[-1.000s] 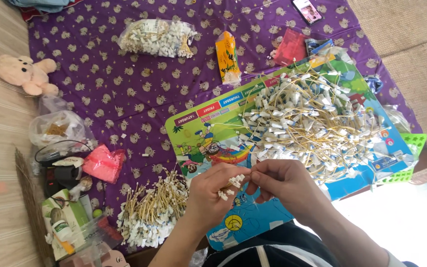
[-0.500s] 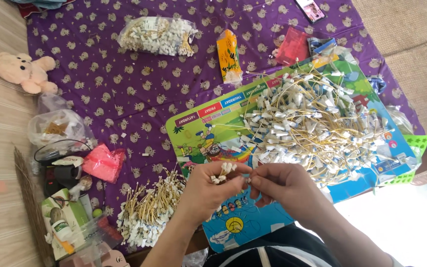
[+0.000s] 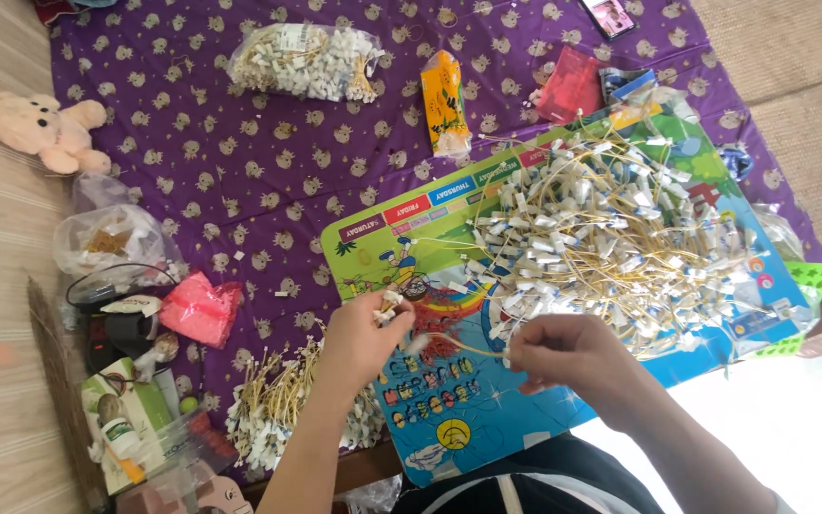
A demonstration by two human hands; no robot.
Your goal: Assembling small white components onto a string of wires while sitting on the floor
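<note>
My left hand pinches a small bunch of white tags at its fingertips, over the near edge of a colourful picture board. My right hand grips one thin yellow string tag that stretches between the two hands. A big loose heap of white tags on yellow strings covers the board just beyond my right hand. A neat bundle of finished tags lies on the purple patterned cloth beside my left forearm.
On the cloth lie a clear bag of tags, an orange packet, a red packet and a pink bag. A pink teddy bear, plastic bags and boxes sit at the left. A green basket is at the right.
My hands have drawn apart: the right hand moved to the right, pulling a yellow string tag taut, while the left stayed near the board's edge.
</note>
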